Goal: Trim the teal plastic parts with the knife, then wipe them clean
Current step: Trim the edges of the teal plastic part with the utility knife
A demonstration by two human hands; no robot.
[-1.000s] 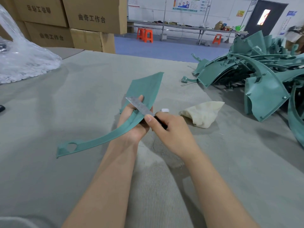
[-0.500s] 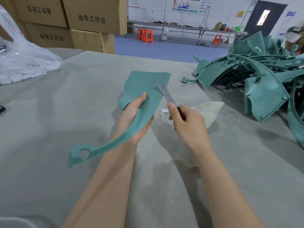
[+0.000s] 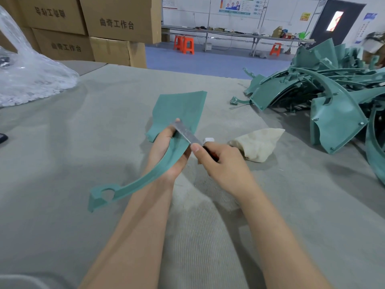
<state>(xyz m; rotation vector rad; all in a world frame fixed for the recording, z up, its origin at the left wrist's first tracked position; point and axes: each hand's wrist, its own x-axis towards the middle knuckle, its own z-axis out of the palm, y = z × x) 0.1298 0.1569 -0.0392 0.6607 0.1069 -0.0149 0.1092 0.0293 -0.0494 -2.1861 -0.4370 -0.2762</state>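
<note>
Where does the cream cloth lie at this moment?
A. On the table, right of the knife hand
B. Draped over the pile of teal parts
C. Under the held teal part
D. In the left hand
A: the cream cloth lies crumpled on the table, beside the right hand that holds the knife.

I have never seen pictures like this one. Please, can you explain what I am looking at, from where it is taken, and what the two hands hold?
There is no machine here. A person wears a camera on the head, so you look forward and down along their own arms. The left hand holds a curved teal part above a grey table. The right hand holds a knife, with its blade lying across the part by the left fingers. On the table lie a cream cloth, a pile of teal parts on the right, and a clear plastic bag on the left. Cardboard boxes stand behind.
</note>
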